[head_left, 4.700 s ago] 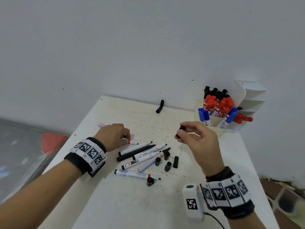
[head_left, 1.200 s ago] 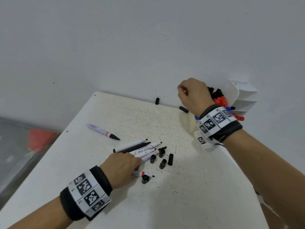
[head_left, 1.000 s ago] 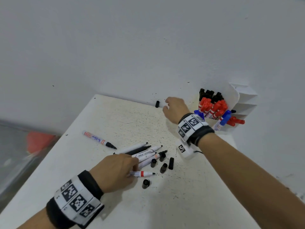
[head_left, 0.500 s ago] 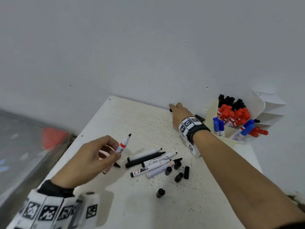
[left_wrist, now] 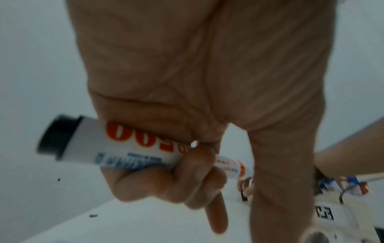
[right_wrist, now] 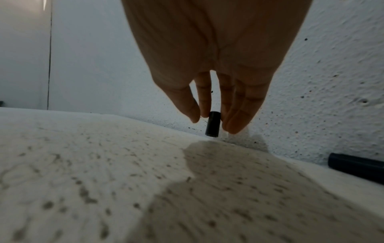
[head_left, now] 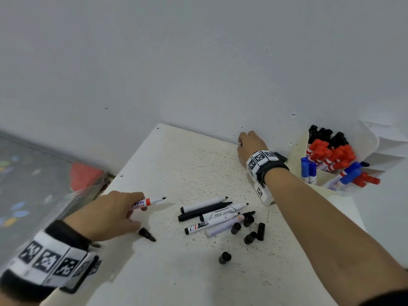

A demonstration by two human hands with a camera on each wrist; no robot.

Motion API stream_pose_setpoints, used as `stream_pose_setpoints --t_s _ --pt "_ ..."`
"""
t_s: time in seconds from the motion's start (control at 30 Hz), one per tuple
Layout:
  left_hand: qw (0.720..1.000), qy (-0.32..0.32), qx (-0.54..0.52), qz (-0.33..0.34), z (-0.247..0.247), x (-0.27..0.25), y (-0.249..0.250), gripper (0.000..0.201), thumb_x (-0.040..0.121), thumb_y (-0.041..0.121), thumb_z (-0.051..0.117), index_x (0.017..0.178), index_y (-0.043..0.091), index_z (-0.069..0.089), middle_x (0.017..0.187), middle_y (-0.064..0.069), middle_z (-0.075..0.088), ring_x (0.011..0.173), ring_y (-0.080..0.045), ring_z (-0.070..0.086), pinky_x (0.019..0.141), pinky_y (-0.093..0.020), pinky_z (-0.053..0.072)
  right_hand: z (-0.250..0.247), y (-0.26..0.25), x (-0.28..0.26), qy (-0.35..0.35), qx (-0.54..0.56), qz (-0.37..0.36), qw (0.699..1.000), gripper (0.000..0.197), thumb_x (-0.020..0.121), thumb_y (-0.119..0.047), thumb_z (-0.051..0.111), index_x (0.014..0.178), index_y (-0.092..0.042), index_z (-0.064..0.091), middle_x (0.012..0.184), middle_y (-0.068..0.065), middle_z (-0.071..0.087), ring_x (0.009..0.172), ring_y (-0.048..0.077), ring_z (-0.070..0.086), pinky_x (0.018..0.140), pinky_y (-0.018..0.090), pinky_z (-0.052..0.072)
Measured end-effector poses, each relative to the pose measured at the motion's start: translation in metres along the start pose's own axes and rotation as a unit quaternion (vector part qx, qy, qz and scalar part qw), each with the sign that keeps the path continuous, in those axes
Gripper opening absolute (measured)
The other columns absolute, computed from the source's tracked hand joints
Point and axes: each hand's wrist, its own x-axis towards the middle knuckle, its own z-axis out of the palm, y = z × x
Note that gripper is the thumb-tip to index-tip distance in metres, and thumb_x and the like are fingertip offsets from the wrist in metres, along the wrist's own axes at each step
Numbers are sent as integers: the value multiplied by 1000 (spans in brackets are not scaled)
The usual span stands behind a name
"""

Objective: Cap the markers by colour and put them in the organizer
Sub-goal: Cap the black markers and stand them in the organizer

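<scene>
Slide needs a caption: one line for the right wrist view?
Right hand pinching a black cap just above the table, by the wall.

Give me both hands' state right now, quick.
Left hand: gripping an uncapped marker.
Right hand: fingers pinching a black cap by the wall.

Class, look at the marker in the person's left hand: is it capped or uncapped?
Uncapped. The marker gripped by the left hand shows its bare black tip pointing toward the loose markers; no cap covers it.
</scene>
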Motion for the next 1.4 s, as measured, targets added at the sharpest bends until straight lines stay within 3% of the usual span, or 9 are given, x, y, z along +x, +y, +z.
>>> stream_pose_setpoints --t_s 0.1,0.2,0.37,0.57,0.67,0.8,1.07,1.27,1.4 --pt "997 -40 70 -11 1 0 2 15 81 39 64 93 39 55 73 12 54 63 -2 50 58 -18 39 -4 -3 -4 28 6 -7 1000 13 94 -9 50 106 -5 51 108 16 49 79 30 52 72 37 48" --pt "991 -53 122 -5 3 0 2 14 84 39 57 75 36 47 73 12 52 66 -3 49 59 -19 36 -9 -3 -9 37 27 -17 999 11 93 -4 47 103 -7 50 105 16 49 72 27 47 66 35 43" --pt "987 -66 148 11 8 -2 -5 18 87 42 51 72 35 43 77 12 53 71 -4 52 66 -21 41 -24 -6 -27 57 108 -17 992 16 95 -13 53 110 -11 59 109 15 52 83 27 54 68 30 41" --pt "995 61 55 63 -13 10 12 31 91 44 61 67 31 46 61 10 51 51 -3 44 49 -22 31 -46 -7 -67 102 245 -7 964 13 87 -23 68 90 -12 61 94 5 63 83 17 55 72 26 43" --pt "992 95 18 81 -26 35 35 25 92 45 60 76 26 55 66 9 54 54 -5 44 50 -22 28 -60 -9 -97 127 316 10 940 13 86 -21 68 91 -13 58 83 -5 61 76 9 56 67 18 44" --pt "993 81 -31 83 -33 79 74 21 90 42 65 88 21 65 68 9 55 56 -7 47 51 -21 28 -73 -5 -136 149 412 2 899 14 89 -17 63 102 -20 62 80 0 66 78 18 65 76 36 56" --pt "997 -2 5 76 -1 162 146 25 87 35 70 99 14 67 78 1 60 69 -14 55 59 -24 40 -88 13 -206 218 446 -2 868 8 91 -14 65 94 -19 71 85 -8 70 72 13 59 68 21 51" --pt "998 -25 9 51 26 173 152 26 83 37 69 96 14 67 91 -6 71 75 -19 63 71 -31 53 -81 26 -239 239 507 9 828 7 88 -5 68 94 -8 69 81 4 71 74 14 69 71 29 58" --pt "997 -16 -50 58 10 160 144 28 88 44 68 98 18 65 84 0 62 66 -11 51 60 -24 39 -82 29 -247 248 533 21 809 8 88 -8 68 94 -11 69 83 5 72 81 23 70 77 44 60"
